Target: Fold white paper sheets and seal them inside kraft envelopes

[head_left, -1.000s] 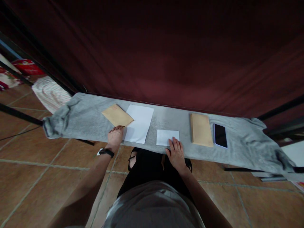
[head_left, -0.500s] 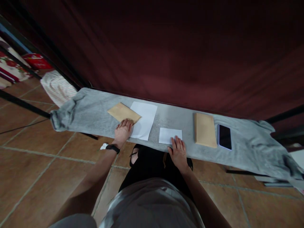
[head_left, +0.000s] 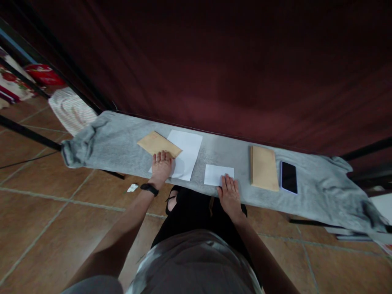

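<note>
My left hand (head_left: 161, 165), with a dark band on its wrist, lies with its fingers over the lower edge of a brown envelope (head_left: 157, 143). This envelope sits at an angle, overlapping white paper (head_left: 190, 155), which my left palm also covers in part. Over to the right, my right hand (head_left: 229, 194) rests flat, fingertips on the lower right corner of a small white rectangle of paper (head_left: 214, 174). Both hands have their fingers stretched out and grip nothing.
A stack of brown envelopes (head_left: 265, 168) and a phone (head_left: 288, 177) lie to the right on the grey cloth (head_left: 119, 139) covering the narrow table. Behind it hangs a dark red curtain (head_left: 214, 90). A crumpled white scrap (head_left: 132, 188) is on the tiled floor.
My left hand has shifted slightly to the right and turned flatter over the envelope's lower edge and the paper. My right hand stays where it was.
</note>
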Demonstrator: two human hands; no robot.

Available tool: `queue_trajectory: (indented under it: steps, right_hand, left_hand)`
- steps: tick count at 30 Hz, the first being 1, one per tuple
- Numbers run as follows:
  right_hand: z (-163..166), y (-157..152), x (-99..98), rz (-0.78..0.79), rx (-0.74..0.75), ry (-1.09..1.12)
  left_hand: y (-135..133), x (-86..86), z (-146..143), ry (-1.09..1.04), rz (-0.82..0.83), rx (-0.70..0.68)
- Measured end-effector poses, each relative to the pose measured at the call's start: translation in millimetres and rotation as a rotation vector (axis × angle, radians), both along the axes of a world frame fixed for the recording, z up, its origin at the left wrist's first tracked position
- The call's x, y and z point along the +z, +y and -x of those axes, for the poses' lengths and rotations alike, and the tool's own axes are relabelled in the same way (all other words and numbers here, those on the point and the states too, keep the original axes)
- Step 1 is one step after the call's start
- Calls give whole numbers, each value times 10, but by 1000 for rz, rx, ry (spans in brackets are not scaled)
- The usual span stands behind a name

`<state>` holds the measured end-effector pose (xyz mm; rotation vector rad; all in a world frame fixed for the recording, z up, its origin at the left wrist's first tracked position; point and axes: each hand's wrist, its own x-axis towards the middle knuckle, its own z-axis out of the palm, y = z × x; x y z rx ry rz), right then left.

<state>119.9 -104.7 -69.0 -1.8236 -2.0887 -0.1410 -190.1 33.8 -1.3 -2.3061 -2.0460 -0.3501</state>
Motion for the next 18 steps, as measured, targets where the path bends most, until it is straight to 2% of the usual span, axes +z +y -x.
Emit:
queue_trajectory:
  steps: [3, 5, 8, 9, 12, 18]
  right_hand:
    - [109, 6, -20, 8, -4, 6]
    - [151, 0, -28, 31, 19, 1]
    - [120, -29, -24, 70, 79, -30]
    - [91, -41, -18, 81, 96, -39]
    - [-1, -68, 8, 104, 117, -56]
    - [-45, -69, 47, 115, 115, -34]
  left_hand:
    - [-276, -8, -465, -37, -23, -157]
    - [-580, -73, -882, -42, -7, -327]
    - [-1015, -224, -1390, -50, 25, -674]
    - [-1112, -270, -1484, -60, 29, -694]
    - [-1220, -363, -1524, -64, 46, -732]
    - [-1127, -425, -1273, -31, 32, -794]
